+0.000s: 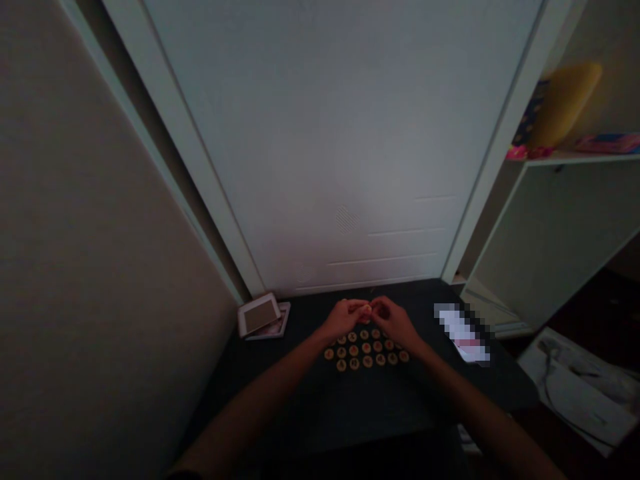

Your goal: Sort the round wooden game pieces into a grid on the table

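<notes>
Several round wooden xiangqi pieces [367,347], marked in red or dark, lie in rows on a dark table [300,407]. Above the back of these rows my two hands meet. My left hand [346,316] is closed, with a small pale xiangqi piece [369,309] at its fingertips. From the other side my right hand [391,316] comes up close to that piece, its fingers curled in and pressed together. Whether the right fingers touch that piece or hold another one is too dark and small to tell. My hands and right forearm cover part of the back rows.
A white-rimmed open box and its lid [260,315] lie at the table's back left. To the right is a blurred-out bright flat item [463,333]. A white panel [345,147] rises behind the table. A shelf [580,159] stands at right, with a white box [580,393] below.
</notes>
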Tool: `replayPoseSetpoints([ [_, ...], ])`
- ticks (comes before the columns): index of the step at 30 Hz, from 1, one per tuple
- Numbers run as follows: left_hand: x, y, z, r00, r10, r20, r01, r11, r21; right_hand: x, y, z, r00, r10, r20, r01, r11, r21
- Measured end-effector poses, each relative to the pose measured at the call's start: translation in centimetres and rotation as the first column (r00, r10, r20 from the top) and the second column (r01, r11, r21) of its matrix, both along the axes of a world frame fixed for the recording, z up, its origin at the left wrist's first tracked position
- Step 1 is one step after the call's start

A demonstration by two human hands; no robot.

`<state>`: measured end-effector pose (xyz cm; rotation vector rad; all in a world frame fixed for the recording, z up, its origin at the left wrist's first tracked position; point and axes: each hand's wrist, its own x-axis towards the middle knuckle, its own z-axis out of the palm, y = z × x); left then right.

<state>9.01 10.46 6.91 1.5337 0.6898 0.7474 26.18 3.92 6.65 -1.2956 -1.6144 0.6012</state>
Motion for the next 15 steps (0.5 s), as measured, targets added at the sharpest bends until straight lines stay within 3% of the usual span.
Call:
replayPoseSetpoints([
  [9,-0.2,-0.1,-0.3,0.998,0.016,0.067,-0.009,0.994,-0.106,0.4,0.5,-1.1,0.995,-0.003,-0.097,-0.001,0.999,-0.041],
  [15,-0.4,0.1,0.0,0.998,0.062,0.010,-0.062,0.997,-0.049,-0.1,0.8,-1.5,0.979,0.022,-0.204,-0.044,0.993,-0.108],
])
